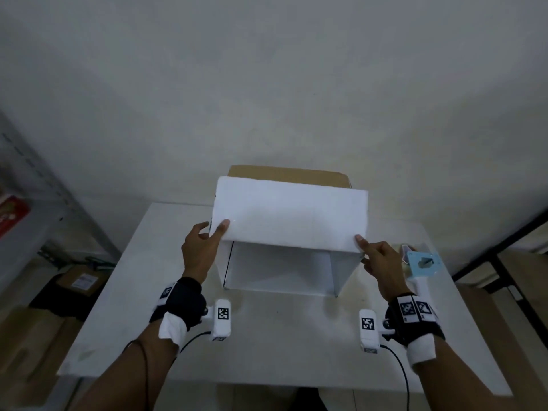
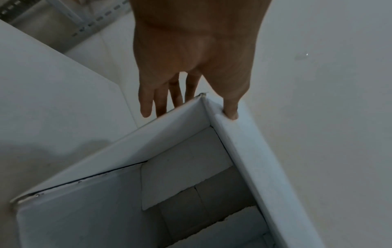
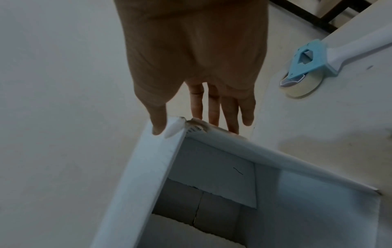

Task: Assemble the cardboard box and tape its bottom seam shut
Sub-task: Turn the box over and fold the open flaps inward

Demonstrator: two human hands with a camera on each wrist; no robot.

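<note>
While the box [image 1: 292, 232] is already popped open and sits on its side mid-table [image 1: 267, 336], no tape is seen on it yet. Far-end flaps look folded in, seam untaped afaict. Left hand [image 1: 200, 252] & right hand [image 1: 381, 264] are each pinched on a near corner, thumb on top. Tape gun [image 1: 422, 264] is parked just right, untouched.

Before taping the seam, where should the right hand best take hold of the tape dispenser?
Probably by the white handle, coming from the right table edge: it is the long bare part, while the blue head carries the tape roll. The right hand must release the box first.
</note>
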